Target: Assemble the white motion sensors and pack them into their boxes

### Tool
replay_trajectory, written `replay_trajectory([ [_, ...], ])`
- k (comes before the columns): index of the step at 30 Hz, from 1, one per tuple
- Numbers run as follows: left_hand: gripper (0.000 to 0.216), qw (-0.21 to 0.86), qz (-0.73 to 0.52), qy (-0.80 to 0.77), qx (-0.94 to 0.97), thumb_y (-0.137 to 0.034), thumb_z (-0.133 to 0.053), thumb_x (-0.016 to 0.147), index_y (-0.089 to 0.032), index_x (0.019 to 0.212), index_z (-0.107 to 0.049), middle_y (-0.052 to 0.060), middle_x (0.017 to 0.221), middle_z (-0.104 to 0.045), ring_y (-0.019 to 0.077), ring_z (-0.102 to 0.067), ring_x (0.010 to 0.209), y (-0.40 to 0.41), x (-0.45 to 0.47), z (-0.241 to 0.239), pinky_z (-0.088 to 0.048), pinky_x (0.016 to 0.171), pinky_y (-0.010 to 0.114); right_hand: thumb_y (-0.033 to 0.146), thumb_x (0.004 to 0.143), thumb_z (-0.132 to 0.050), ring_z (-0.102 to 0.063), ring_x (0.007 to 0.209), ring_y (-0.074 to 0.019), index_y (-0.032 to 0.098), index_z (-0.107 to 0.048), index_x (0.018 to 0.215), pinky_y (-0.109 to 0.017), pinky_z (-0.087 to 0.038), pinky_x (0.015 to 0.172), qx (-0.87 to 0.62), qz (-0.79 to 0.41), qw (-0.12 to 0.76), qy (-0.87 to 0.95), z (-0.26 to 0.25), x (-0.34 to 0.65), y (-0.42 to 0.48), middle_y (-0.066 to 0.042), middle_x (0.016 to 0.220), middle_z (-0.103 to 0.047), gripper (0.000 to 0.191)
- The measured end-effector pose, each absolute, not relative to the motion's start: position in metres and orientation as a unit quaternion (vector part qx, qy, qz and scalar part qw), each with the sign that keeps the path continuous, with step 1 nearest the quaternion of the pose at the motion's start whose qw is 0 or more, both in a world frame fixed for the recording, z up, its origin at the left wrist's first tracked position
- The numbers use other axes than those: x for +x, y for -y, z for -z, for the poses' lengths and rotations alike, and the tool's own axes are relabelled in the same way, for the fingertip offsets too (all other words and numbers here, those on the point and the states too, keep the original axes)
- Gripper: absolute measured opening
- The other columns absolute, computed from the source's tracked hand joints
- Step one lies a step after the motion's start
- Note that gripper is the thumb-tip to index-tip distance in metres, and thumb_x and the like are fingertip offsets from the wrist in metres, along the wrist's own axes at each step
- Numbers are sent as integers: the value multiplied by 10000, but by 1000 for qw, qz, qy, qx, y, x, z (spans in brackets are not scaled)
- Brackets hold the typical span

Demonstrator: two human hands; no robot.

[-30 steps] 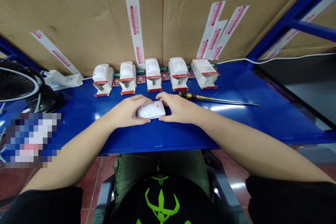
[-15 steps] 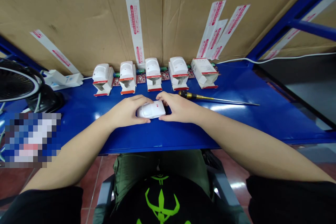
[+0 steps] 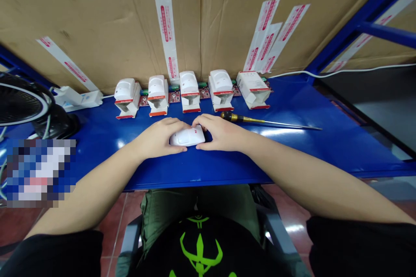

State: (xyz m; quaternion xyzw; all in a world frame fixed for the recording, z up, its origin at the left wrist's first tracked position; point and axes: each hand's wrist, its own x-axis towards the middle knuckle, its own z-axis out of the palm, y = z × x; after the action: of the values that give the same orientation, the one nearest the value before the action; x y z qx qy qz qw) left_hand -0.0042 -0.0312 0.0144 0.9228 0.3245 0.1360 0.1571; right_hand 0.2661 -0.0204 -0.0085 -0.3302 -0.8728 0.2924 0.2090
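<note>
A white motion detector (image 3: 187, 137) with a small red mark lies on its side, low over the blue tabletop in front of me. My left hand (image 3: 161, 137) grips its left end, thumb along the near side and fingers over the far side. My right hand (image 3: 218, 133) closes round the right end with thumb and curled forefinger. Just beyond my right hand is a long screwdriver (image 3: 247, 119) with a dark and yellow handle, its shaft pointing right.
Behind my hands stands a row of opened small boxes (image 3: 157, 106), most with a white detector (image 3: 125, 88) on top. Circuit boards (image 3: 174, 97) lie between them. On the left are a black fan (image 3: 22, 99) and a white power strip (image 3: 86, 100). Cardboard (image 3: 217, 17) backs the blue table (image 3: 201, 173).
The detector has tilted slightly within my grip, and my fingers have shifted a little over it. Everything else stays in place.
</note>
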Motion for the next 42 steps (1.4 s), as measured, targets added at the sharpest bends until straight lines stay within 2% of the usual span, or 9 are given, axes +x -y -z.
replay_trajectory([
  [5, 465, 154, -134, -333, 921, -375, -838, 912, -229, 1334, -706, 85, 1185, -783, 291, -755, 1079, 31, -4, -13, -600, 972, 423, 271, 853, -838, -691, 1005, -247, 231, -668, 1083, -416, -570, 927, -313, -285, 211, 881, 7, 268, 19, -78, 1157, -741, 289],
  [8, 487, 165, -130, -337, 918, -364, -852, 902, -223, 1340, -694, 91, 1218, -784, 288, -763, 1079, 30, -4, -13, -597, 953, 412, 260, 835, -857, -691, 984, -241, 230, -673, 1058, -402, -561, 913, -320, -286, 207, 879, 5, 267, 19, -71, 1138, -743, 291],
  [14, 551, 171, -126, -340, 916, -365, -871, 888, -233, 1383, -668, 96, 1268, -796, 311, -754, 1147, 29, -6, -12, -579, 1005, 435, 279, 828, -867, -691, 983, -244, 239, -679, 1109, -399, -553, 917, -332, -281, 198, 878, 3, 268, 18, -66, 1145, -749, 340],
  [18, 574, 190, -140, -332, 913, -393, -868, 884, -240, 1395, -656, 99, 1322, -783, 312, -742, 1178, 25, -7, -7, -568, 1051, 459, 281, 815, -878, -691, 1040, -263, 244, -672, 1053, -407, -544, 952, -333, -274, 207, 878, 4, 267, 18, -61, 1125, -752, 317],
  [22, 562, 197, -148, -326, 913, -408, -878, 872, -238, 1368, -675, 89, 1277, -791, 306, -742, 1152, 22, -7, -5, -566, 1046, 459, 269, 808, -876, -687, 1037, -262, 247, -665, 1010, -405, -539, 950, -336, -280, 206, 875, 4, 265, 18, -53, 1105, -752, 293],
  [27, 589, 215, -147, -318, 912, -457, -895, 866, -232, 1369, -686, 96, 1289, -794, 307, -749, 1164, 23, -8, -11, -572, 1064, 456, 270, 808, -863, -690, 1038, -264, 238, -685, 1060, -409, -539, 947, -341, -265, 188, 882, 2, 266, 19, -62, 1116, -751, 310],
  [32, 673, 287, -189, -320, 883, -471, -865, 895, -214, 1467, -618, 128, 1335, -782, 283, -771, 1161, 23, -13, -11, -614, 1028, 420, 249, 771, -842, -708, 1003, -245, 237, -702, 1078, -407, -569, 933, -336, -277, 230, 871, 1, 270, 17, -56, 1136, -760, 338],
  [38, 506, 453, -216, -348, 792, -492, -677, 1039, -190, 1439, -608, 118, 1152, -796, 234, -777, 1006, 15, -18, -3, -637, 836, 359, 278, 762, -821, -751, 1072, -237, 210, -706, 1139, -437, -621, 1013, -287, -412, 299, 812, 8, 275, 9, -94, 1227, -770, 400],
  [42, 573, 551, -204, -353, 728, -446, -779, 983, -187, 1466, -610, 111, 1118, -790, 207, -751, 893, 13, -18, -3, -598, 786, 336, 286, 755, -848, -761, 1200, -247, 220, -704, 1158, -474, -606, 1132, -245, -480, 319, 780, 14, 275, 5, -115, 1342, -755, 433],
])
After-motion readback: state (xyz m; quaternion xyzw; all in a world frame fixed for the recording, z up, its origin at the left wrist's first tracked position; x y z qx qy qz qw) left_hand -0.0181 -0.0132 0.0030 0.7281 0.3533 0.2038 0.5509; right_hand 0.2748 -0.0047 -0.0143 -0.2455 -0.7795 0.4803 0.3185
